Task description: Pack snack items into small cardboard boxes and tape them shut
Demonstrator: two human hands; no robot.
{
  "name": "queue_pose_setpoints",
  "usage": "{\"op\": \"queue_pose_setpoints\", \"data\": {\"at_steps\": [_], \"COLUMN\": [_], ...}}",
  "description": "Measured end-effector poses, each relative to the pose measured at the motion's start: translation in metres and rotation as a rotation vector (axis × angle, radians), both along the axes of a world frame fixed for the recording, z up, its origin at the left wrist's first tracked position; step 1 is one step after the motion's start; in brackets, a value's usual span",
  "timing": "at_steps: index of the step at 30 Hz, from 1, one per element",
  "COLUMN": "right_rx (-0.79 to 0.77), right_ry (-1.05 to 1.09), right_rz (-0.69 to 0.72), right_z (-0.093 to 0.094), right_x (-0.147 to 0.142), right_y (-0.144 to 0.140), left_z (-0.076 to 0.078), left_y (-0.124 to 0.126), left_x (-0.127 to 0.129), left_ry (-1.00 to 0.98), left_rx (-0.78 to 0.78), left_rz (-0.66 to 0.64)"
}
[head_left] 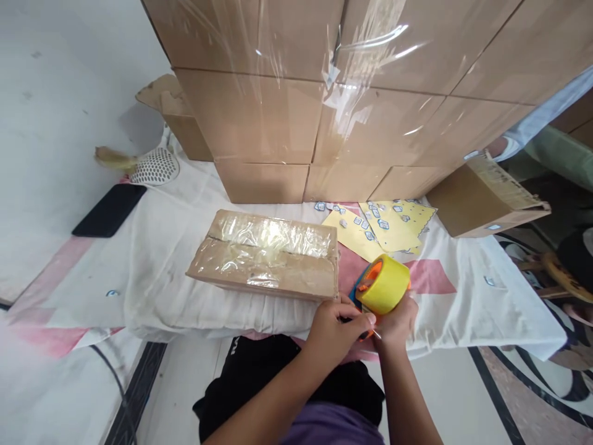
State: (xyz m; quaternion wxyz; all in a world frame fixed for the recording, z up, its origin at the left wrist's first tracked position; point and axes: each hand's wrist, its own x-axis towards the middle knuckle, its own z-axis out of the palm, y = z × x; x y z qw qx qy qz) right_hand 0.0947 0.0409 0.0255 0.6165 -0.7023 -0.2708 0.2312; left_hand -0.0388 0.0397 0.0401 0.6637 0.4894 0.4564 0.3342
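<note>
My right hand (397, 318) is wrapped round the handle of a tape dispenser (386, 287), an orange and blue one carrying a wide yellow roll. Close against its lower end, my left hand (336, 327) has thumb and fingers pinched together. What lies between those fingertips is too small to make out; a thin pale bit shows by the thumb. Just beyond my left hand, a cardboard box (273, 259) lies on the cloth-covered table, with shiny clear tape across its top.
Stacked cartons (278, 123) in clear film rise behind the box. Yellow sheets with small stickers (389, 225) lie at their foot. An open carton (486, 198) stands right, near another person's sleeve (546, 114). A black phone (110, 210) and a white perforated cup (156, 167) are left.
</note>
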Motion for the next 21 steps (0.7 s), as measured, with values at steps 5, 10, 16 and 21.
{"op": "queue_pose_setpoints", "data": {"at_steps": [5, 10, 16, 21], "right_rx": [-0.031, 0.011, 0.008, 0.013], "right_ry": [-0.060, -0.135, -0.176, -0.199], "right_rz": [0.004, 0.008, 0.026, 0.011], "right_z": [-0.004, -0.006, -0.001, -0.002], "right_x": [-0.002, -0.003, -0.006, -0.007], "right_y": [0.001, -0.001, 0.000, -0.001], "left_z": [0.000, -0.010, -0.021, -0.028], "left_y": [-0.020, -0.031, -0.043, -0.065], "left_x": [-0.022, -0.035, -0.045, -0.055], "left_ry": [-0.206, -0.245, -0.098, 0.006], "left_rx": [-0.138, -0.372, -0.363, -0.267], "left_rz": [-0.010, -0.081, -0.090, -0.064]}}
